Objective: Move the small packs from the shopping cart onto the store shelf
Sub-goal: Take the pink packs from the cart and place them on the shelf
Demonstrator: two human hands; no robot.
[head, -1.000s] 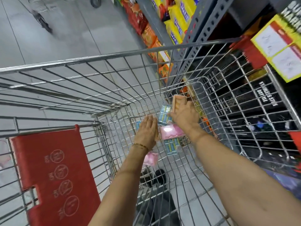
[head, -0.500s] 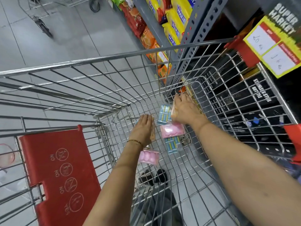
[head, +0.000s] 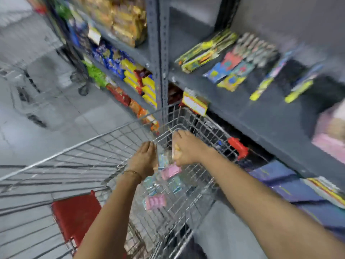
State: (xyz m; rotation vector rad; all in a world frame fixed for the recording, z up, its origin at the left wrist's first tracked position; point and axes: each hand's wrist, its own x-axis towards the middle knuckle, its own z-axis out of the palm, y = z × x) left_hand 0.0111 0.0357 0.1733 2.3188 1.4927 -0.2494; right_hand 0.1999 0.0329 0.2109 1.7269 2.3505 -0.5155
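Note:
Both my hands reach down into the wire shopping cart (head: 74, 146). My right hand (head: 188, 148) is closed around a peach-coloured small pack (head: 176, 153) near the cart's far corner. To its left, my left hand (head: 143, 159) has its fingers together, and a peach edge of a small pack (head: 155, 167) shows under its thumb. On the cart floor lie a pink pack (head: 170, 171), a second pink pack (head: 155, 201) and blue packs (head: 177, 185). The grey store shelf (head: 252, 116) stands to the right, above the cart. The view is blurred.
Colourful flat packs (head: 225, 71) lie on the shelf, with pink goods (head: 328, 141) at its right end. A yellow price tag (head: 195, 104) hangs on the shelf edge. Snack bags (head: 134, 75) fill the racks behind. Another cart (head: 24, 94) stands at the left. The cart's red seat flap (head: 78, 214) is near me.
The view has swung upward and right, bringing the grey shelf into sight. My hands stay in the cart over the packs, the right one still on the peach pack.

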